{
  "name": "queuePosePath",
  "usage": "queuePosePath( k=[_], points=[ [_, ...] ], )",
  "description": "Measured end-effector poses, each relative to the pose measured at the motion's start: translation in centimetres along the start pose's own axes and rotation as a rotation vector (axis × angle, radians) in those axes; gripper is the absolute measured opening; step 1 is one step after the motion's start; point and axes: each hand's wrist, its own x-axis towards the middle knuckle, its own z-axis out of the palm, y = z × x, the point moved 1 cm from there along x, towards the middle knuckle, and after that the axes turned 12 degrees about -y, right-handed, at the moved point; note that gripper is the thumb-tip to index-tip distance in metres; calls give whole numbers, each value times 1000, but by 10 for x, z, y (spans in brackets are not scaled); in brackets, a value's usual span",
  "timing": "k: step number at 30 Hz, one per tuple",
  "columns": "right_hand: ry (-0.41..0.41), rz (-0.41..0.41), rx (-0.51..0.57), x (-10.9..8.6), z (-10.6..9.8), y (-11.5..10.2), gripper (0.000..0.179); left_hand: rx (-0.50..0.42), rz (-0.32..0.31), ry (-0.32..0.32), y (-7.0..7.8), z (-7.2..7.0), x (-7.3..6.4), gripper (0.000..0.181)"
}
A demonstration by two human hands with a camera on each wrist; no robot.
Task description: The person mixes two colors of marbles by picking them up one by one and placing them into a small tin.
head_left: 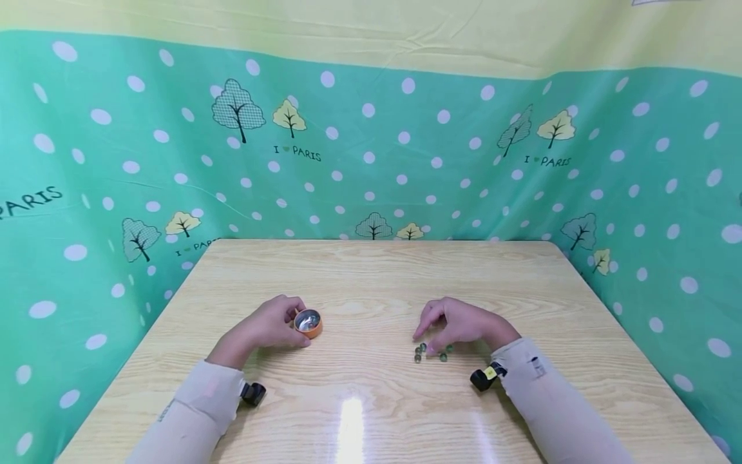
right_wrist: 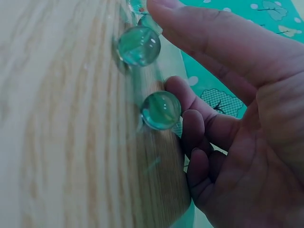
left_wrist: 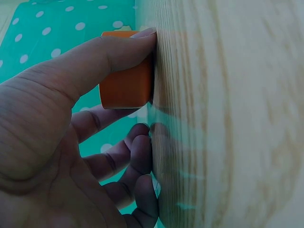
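Note:
On the left side of the table, my left hand (head_left: 271, 325) holds a small round orange cup (head_left: 313, 332) with a shiny metal inside. The left wrist view shows thumb and a finger on either side of the orange wall (left_wrist: 124, 90), its base at the tabletop; the other fingers curl loosely. My right hand (head_left: 458, 321) is over several green glass marbles on the right, index finger extended and thumb low among them. Two clear green marbles, one nearer the thumb (right_wrist: 139, 46) and one beside the fingers (right_wrist: 161, 110), lie on the wood; others are partly hidden behind the thumb.
The light wood table (head_left: 371, 277) carries a bright glare patch near its front. A green dotted curtain (head_left: 371, 174) hangs behind and along both sides. Small black cameras are strapped at the left wrist (head_left: 253, 394) and right wrist (head_left: 482, 379).

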Motion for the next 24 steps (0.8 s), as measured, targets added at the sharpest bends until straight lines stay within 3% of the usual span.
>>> queuePosePath(
  k=[9,24],
  points=[
    [-5,11,22,0,1,-3,30,5,-22,1,0,0,0,47],
    [-11,-6,38,0,1,-5,25,3,-4,-2,-2,0,0,46]
  ],
)
